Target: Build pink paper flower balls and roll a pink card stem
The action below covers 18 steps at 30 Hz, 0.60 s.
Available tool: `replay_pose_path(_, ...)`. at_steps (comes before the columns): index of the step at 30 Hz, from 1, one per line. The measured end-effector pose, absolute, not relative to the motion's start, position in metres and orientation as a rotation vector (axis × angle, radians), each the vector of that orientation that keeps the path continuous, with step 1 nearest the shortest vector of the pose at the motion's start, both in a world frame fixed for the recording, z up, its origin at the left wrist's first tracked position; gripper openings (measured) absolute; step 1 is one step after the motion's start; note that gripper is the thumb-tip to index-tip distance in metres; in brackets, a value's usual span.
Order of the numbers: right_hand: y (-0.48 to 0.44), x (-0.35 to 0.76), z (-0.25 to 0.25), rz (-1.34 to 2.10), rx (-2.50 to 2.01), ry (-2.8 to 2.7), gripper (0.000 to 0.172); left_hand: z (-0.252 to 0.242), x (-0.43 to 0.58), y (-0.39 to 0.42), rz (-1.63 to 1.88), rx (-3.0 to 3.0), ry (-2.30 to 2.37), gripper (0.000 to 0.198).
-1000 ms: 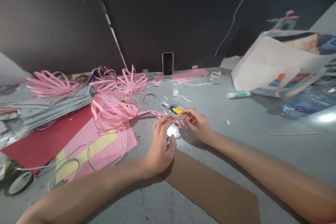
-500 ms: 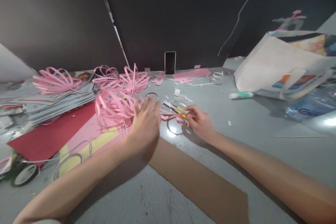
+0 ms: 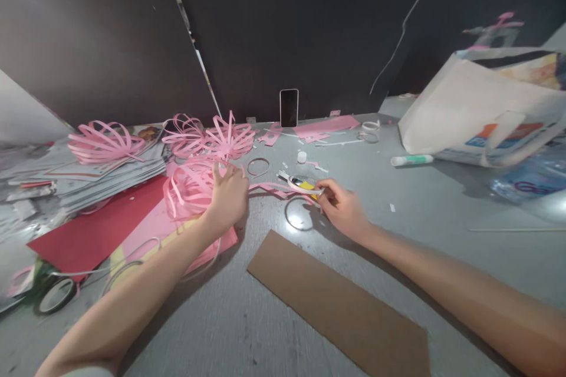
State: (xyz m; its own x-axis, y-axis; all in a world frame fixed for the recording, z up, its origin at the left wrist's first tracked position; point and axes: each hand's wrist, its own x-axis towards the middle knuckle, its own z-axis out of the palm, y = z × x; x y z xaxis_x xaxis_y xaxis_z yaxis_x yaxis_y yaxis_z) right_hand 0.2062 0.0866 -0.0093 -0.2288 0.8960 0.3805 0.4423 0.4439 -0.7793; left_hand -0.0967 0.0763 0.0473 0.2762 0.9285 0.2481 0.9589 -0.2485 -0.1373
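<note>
My right hand (image 3: 342, 206) is closed, thumb and fingers pinching the edge of a thin white ring (image 3: 297, 188). The ring is lifted a little, its round shadow on the table below. Behind it lie a tool with yellow parts (image 3: 308, 186) and pink paper scraps (image 3: 269, 189). My left hand (image 3: 230, 194) is at the right side of a ball of looped pink paper strips (image 3: 188, 188), fingers bent onto the strips with their tips partly hidden. Another thin ring (image 3: 258, 167) rests just beyond that hand. A brown cardboard strip (image 3: 338, 303) lies in front of me.
More pink strip balls (image 3: 106, 142) sit at the back left, one on a paper stack (image 3: 112, 172). Red paper (image 3: 95, 230) and a tape roll (image 3: 55, 296) are at left. A phone (image 3: 289, 108) leans on the wall. A glue stick (image 3: 412, 160) and white bag (image 3: 435, 112) stand right.
My left hand has moved left, off the end of the cardboard, to the pink strip ball. My right hand stays about where it was, the white ring now showing more clearly.
</note>
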Motion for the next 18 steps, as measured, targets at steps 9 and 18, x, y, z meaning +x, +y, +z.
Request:
replay_pose_path(9,0.087,0.207,-0.013,0.654,-1.118,-1.824,0.015,0.035,-0.08,0.075,-0.209,-2.368,-1.609,0.03)
replay_pose_path(18,0.092,0.209,-0.023,0.686,-1.109,-1.771,0.018,0.025,-0.065,0.064,-0.18,-2.494,-1.551,0.027)
